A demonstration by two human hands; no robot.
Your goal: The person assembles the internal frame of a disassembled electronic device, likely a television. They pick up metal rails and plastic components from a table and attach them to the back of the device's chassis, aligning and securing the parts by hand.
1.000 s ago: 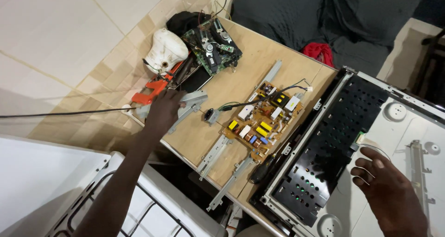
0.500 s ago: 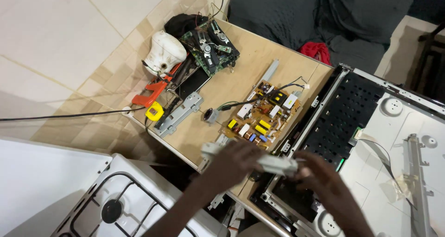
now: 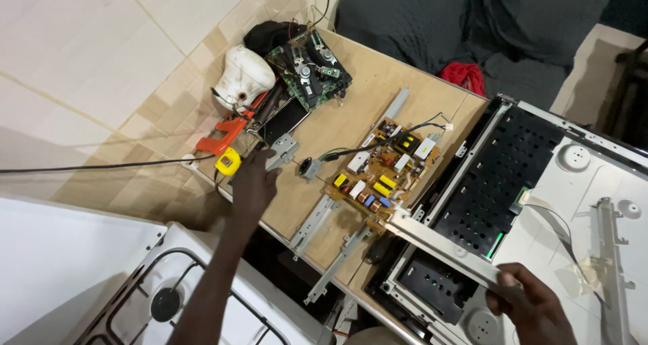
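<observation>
Carefully keep the metal strip (image 3: 445, 250) level in the gripping right hand (image 3: 533, 311), while the left hand (image 3: 255, 183), seemingly open, touches the bracket (image 3: 282, 149).

On the wooden tabletop (image 3: 351, 82) the brown circuit board (image 3: 385, 169) lies between two flat metal rails (image 3: 314, 225), with the green circuit board (image 3: 307, 72) behind it, the yellow tape measure (image 3: 228, 161) at the left edge and the opened flat-screen chassis (image 3: 499, 183) at right.
</observation>
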